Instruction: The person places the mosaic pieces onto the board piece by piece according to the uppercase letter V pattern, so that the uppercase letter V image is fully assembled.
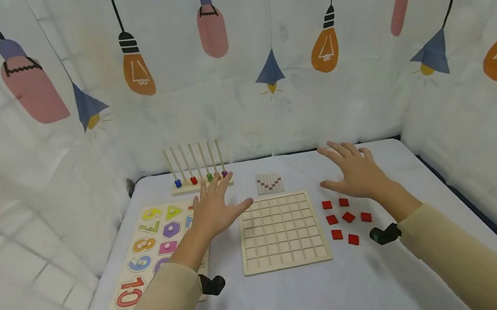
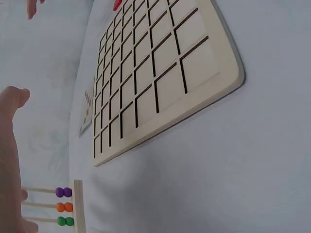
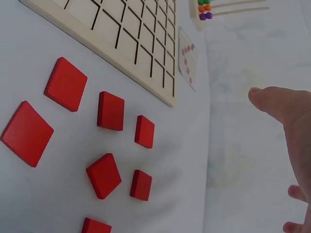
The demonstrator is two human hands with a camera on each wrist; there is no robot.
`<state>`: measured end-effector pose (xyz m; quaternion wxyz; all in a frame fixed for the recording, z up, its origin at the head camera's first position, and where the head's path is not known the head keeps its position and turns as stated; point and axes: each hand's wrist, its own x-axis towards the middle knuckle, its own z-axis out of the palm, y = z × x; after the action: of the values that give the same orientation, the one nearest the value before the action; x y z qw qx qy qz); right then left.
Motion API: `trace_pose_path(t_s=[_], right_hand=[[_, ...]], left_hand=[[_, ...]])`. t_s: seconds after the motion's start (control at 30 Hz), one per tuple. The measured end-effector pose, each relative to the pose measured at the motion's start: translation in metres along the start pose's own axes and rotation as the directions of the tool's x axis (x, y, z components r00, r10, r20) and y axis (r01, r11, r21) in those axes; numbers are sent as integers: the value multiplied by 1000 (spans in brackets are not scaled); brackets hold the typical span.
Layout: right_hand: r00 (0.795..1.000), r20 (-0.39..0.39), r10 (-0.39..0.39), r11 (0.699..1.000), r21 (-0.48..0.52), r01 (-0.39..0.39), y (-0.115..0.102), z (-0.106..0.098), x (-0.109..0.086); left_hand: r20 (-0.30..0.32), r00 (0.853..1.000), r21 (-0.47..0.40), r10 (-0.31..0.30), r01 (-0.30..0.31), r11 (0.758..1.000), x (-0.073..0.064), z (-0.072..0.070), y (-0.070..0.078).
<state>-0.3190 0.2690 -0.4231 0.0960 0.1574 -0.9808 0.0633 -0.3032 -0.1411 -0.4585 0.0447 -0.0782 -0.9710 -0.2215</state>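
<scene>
A wooden grid board [image 1: 283, 232] lies in the middle of the table, its squares bare. Several red square tiles [image 1: 348, 217] are scattered to its right, seen closer in the right wrist view as flat red tiles [image 3: 111, 110]. My left hand [image 1: 215, 209] hovers with spread fingers over the gap between the board and a number puzzle, holding nothing. My right hand [image 1: 353, 170] is raised above and behind the tiles, fingers apart and holding nothing. Behind the board lies a small pattern card [image 1: 269, 183] with a V of reddish squares.
At the left lies a number and shape puzzle board [image 1: 146, 256], partly covered by my left arm. A bead abacus [image 1: 202, 185] with upright rods stands at the back left. White cloth walls [image 1: 240, 106] printed with lamps surround the white-covered table [image 1: 295, 307].
</scene>
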Motion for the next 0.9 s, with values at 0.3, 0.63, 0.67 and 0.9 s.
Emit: trace_pose_path(t_s=[0.3,0.63,0.67,0.9], right_hand=[[998,-55,-9,991,136,16,-6,5,-16],[994,-104,19,976,218,4,-10,11,-33],[993,-115,21,974,226,5,-10,12,-35],[992,-127,27,964,266,7,-11,21,-48]], left_hand=[[-4,1000,-90,21,-21,996,-23,8,-3],[13,1000,-249,25,-21,968,-46,18,0],[10,1000,-269,25,-21,963,-49,19,0],[26,1000,-331,2,7,943,-66,22,1]])
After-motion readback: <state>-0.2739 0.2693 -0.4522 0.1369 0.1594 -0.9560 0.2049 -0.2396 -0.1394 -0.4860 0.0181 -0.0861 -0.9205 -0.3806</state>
